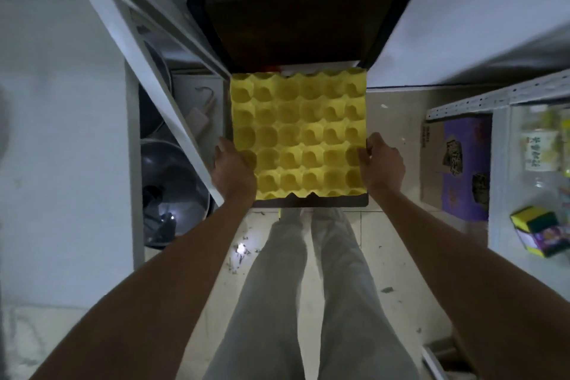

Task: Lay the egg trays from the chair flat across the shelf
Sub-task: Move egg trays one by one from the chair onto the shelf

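- Left hand (233, 168) and right hand (384, 165) gripping yellow egg tray (297, 133) by opposite edges, over dark chair (296, 28).
- White shelf frame (148, 49) close on left; purple box (459, 170) on floor right.

A purple printed carton (462, 170) stands on the floor, a sponge (535, 222) nearby, dark pans (172, 182) opposite.
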`<state>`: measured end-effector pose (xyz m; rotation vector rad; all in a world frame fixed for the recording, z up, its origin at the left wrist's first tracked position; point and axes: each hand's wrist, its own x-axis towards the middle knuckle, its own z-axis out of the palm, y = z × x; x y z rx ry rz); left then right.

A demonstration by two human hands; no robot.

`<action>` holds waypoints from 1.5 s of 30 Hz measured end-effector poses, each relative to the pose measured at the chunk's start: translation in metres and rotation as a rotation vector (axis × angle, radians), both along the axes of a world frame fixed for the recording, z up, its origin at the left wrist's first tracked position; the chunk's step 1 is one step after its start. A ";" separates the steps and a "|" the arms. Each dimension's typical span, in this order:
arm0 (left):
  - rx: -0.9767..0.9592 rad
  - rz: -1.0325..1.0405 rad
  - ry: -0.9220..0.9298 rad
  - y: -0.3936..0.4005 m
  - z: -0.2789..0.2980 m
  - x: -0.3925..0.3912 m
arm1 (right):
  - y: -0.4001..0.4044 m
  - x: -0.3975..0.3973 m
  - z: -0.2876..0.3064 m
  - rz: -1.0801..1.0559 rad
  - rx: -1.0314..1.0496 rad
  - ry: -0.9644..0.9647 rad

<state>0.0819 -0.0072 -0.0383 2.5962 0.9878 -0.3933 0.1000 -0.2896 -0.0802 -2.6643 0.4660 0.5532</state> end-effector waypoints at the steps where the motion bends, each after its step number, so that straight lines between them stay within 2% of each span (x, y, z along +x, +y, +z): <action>1: -0.042 0.016 -0.030 -0.006 0.010 -0.002 | -0.007 -0.010 0.009 -0.034 0.022 -0.027; 7: -0.286 -0.203 -0.163 -0.057 0.068 -0.013 | -0.060 -0.097 0.103 -0.376 0.096 -0.180; 11: -0.440 -0.534 -0.333 -0.122 0.115 -0.030 | -0.102 -0.185 0.176 -0.630 0.022 -0.253; 15: -0.574 -0.843 -0.367 -0.192 0.175 -0.052 | -0.130 -0.277 0.242 -0.879 -0.041 -0.335; 22: -0.721 -1.139 -0.401 -0.299 0.284 -0.136 | -0.152 -0.429 0.332 -1.299 0.054 -0.535; 24: -0.730 -1.222 -0.397 -0.323 0.306 -0.170 | -0.157 -0.474 0.351 -1.372 0.092 -0.559; 29: -0.715 -1.334 -0.388 -0.364 0.350 -0.243 | -0.173 -0.558 0.388 -1.381 0.105 -0.586; 35: -0.621 -1.378 -0.374 -0.406 0.397 -0.249 | -0.209 -0.563 0.425 -1.375 0.137 -0.588; 41: -0.554 -1.390 -0.401 -0.452 0.412 -0.188 | -0.258 -0.503 0.436 -1.327 0.119 -0.616; 45: -0.545 -1.385 -0.359 -0.491 0.401 -0.135 | -0.298 -0.451 0.424 -1.366 0.125 -0.560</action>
